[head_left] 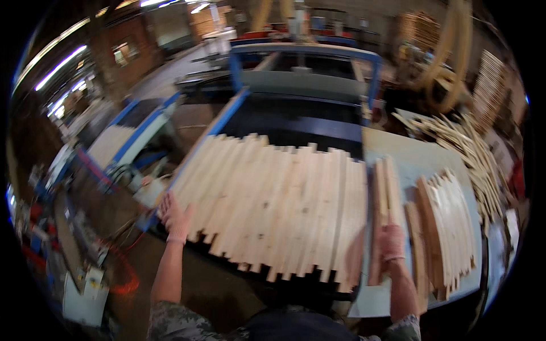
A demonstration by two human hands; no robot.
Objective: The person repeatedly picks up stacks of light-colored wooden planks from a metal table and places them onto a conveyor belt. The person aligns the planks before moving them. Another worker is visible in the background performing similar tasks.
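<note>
Side by side across the dark machine bed lies a wide layer of pale wooden slats [273, 204], their near ends uneven. My left hand [175, 219], in a pinkish work glove, is at the layer's left edge with its fingers stretched out and the thumb apart. On the right, my gloved right hand [392, 243] is closed round the near part of a small bundle of wooden strips [384, 187]. That bundle is beside the layer, over the pale side table; its exact count is blurred. The right fingertips are partly hidden.
More slats [452, 227] are stacked on the pale side table [412, 150]. A blue machine frame [307, 50] spans the bed's far end. Scrap strips [460, 148] heap at the right. Another blue-edged conveyor [139, 122] and an orange hose [126, 278] are at left.
</note>
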